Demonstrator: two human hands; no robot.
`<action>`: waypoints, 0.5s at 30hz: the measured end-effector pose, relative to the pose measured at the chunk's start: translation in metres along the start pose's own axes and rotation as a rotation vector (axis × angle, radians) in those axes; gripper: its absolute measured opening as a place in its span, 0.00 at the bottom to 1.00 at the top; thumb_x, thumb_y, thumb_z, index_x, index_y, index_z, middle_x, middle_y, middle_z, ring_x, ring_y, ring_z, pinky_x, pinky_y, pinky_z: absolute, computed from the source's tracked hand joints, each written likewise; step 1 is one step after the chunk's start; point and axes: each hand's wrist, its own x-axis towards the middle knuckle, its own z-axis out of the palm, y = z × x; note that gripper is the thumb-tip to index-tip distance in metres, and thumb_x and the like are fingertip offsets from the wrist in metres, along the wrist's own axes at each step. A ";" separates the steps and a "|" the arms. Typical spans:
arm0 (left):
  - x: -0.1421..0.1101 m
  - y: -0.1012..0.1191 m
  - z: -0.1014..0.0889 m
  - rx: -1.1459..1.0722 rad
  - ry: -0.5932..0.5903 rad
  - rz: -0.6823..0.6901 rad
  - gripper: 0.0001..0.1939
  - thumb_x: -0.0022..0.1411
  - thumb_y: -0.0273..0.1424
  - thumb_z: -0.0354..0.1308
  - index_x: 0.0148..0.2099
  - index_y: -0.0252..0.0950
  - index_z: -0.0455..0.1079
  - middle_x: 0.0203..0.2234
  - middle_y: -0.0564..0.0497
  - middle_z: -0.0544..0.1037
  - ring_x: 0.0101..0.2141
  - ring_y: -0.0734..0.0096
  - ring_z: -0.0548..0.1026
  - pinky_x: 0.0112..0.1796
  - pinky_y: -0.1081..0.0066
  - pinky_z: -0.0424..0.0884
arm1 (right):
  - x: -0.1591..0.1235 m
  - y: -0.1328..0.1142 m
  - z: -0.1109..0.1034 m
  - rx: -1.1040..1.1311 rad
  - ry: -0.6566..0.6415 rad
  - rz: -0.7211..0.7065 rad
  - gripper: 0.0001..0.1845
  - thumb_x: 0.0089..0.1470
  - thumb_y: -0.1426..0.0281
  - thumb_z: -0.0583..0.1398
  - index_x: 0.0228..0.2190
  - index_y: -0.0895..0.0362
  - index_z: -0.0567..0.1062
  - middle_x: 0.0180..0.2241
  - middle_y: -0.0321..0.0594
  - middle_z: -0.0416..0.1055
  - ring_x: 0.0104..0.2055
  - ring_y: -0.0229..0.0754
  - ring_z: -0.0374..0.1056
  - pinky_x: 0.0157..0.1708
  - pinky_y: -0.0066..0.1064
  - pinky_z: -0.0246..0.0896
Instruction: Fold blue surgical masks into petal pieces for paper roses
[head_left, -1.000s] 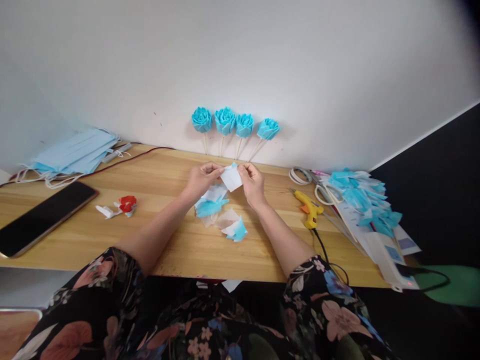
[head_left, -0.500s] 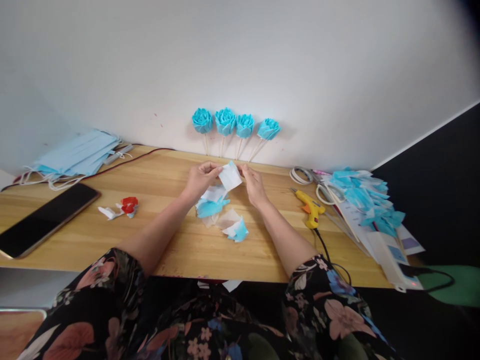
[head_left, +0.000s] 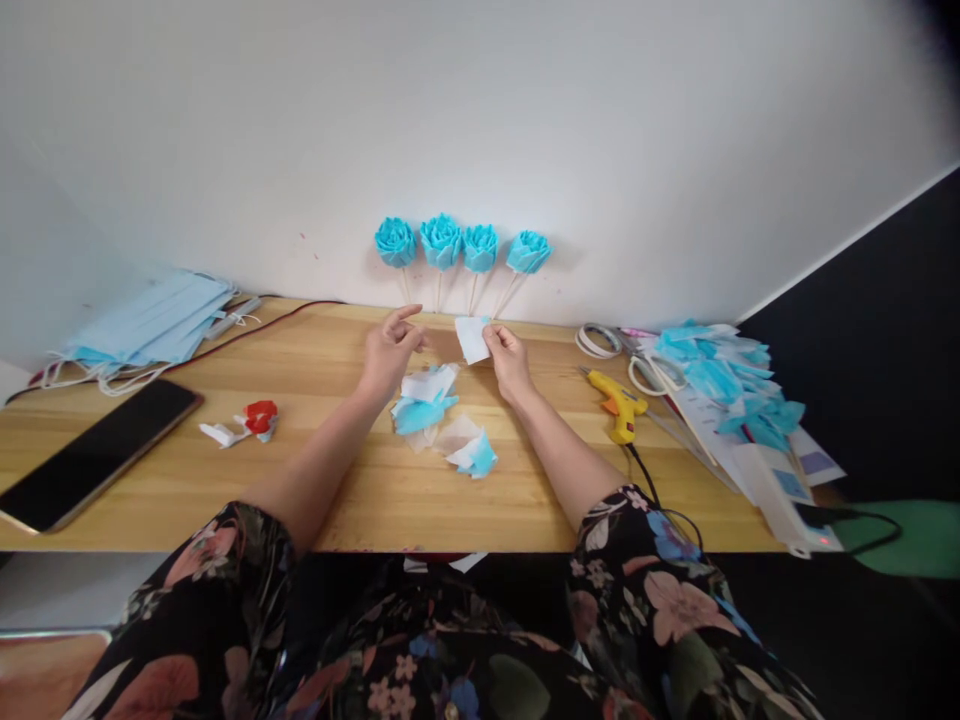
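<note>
A small white square of mask fabric (head_left: 472, 341) with a bluish corner is pinched between the thumb and fingers of my right hand (head_left: 510, 360). My left hand (head_left: 391, 348) hovers just left of it, apart from the square, its fingers parted and holding nothing. Below the hands lie crumpled blue and white fabric pieces (head_left: 425, 402) and, nearer me, another blue and white scrap (head_left: 474, 455). Behind, several blue fabric flowers (head_left: 441, 242) on thin sticks lean against the wall.
A yellow glue gun (head_left: 621, 402), a tape roll (head_left: 598, 341), white-handled scissors (head_left: 655, 374), a blue fabric heap (head_left: 724, 375) and a power strip (head_left: 784, 500) lie right. Left are face masks (head_left: 154, 318), a phone (head_left: 101, 452) and a red and white crumpled piece (head_left: 260, 416).
My left hand has let go of the fabric square and moved left, its fingers opening. The square stays in my right hand and has turned. The view has shifted slightly.
</note>
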 end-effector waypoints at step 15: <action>-0.034 0.057 0.009 0.076 -0.027 0.313 0.09 0.64 0.34 0.61 0.33 0.35 0.73 0.19 0.57 0.70 0.23 0.78 0.69 0.30 0.75 0.65 | 0.013 -0.007 -0.009 0.696 -0.075 0.398 0.14 0.64 0.72 0.56 0.25 0.54 0.66 0.17 0.26 0.58 0.22 0.33 0.61 0.27 0.24 0.65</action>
